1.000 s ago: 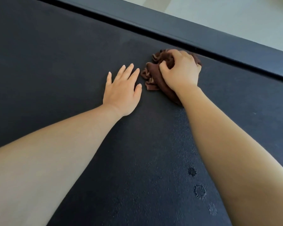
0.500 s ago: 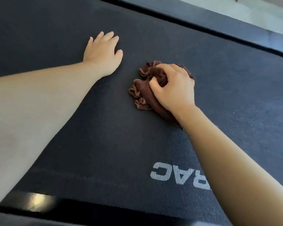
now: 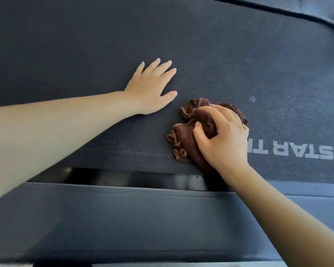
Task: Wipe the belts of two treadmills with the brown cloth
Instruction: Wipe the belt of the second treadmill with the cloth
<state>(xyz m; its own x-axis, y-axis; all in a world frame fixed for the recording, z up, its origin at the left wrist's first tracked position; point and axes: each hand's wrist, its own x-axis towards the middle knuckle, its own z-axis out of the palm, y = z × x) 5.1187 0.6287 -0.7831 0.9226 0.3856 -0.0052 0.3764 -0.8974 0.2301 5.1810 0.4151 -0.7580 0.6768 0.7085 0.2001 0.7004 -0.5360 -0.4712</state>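
One grey side rail (image 3: 123, 212) runs under both forearms. Right hand (image 3: 223, 139) grips the bunched brown cloth (image 3: 183, 139) on the belt (image 3: 85, 45); the cloth's long axis is unclear. Right of that hand, inverted white lettering (image 3: 289, 150) reads "STAR T", the rest hidden behind the hand. Beyond, left hand (image 3: 152, 87) lies flat, fingers spread.

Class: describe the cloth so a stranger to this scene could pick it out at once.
On the dark grey textured treadmill belt, find the white lettering near the close edge. Just left of it, the right hand grips a crumpled dark brown cloth with paler hems. It is the only brown thing; the flat left hand beside it holds nothing.
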